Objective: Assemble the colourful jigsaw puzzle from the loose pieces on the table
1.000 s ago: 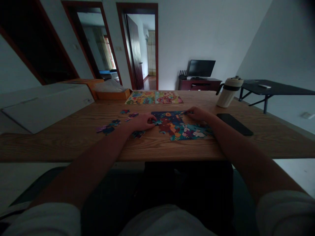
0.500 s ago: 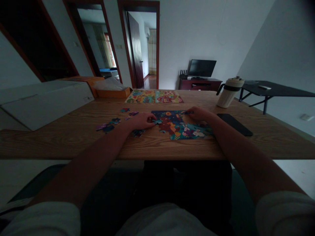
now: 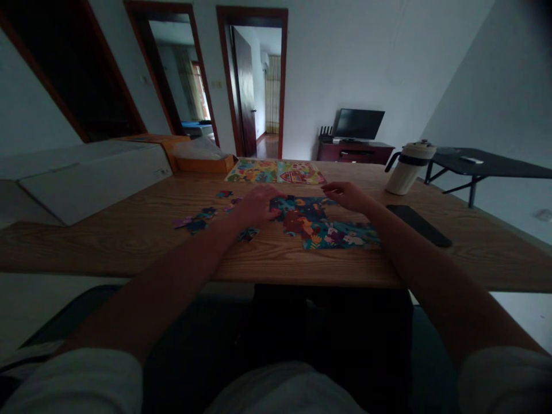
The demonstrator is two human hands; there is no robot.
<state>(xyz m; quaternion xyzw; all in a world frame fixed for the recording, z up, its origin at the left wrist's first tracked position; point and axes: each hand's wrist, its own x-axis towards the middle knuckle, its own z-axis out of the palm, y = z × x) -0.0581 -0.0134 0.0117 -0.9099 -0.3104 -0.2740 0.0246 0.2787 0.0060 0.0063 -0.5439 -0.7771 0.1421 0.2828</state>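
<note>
A partly joined jigsaw puzzle (image 3: 317, 223) with animals on a dark blue and teal ground lies on the wooden table. My left hand (image 3: 261, 202) is at its upper left corner. Its thumb and fingers close around a puzzle piece (image 3: 276, 202) there, and the palm side is partly hidden. Above the puzzle's upper right edge hovers my right hand (image 3: 347, 195), fingers stretched out, with nothing visible in them. Several loose pieces (image 3: 202, 219) lie to the left, and another (image 3: 248, 234) sits below my left wrist.
A colourful picture sheet (image 3: 276, 172) lies behind the puzzle. On the left are a white box (image 3: 95, 178) and an orange tray (image 3: 204, 165) with a plastic bag. A dark phone-like slab (image 3: 418, 225) lies beside my right forearm, with a handled tumbler (image 3: 409, 168) behind it.
My left hand has moved up to the puzzle's upper left corner; the teal piece it held no longer shows clearly. My right hand has lifted slightly off the upper edge. The view has shifted a little.
</note>
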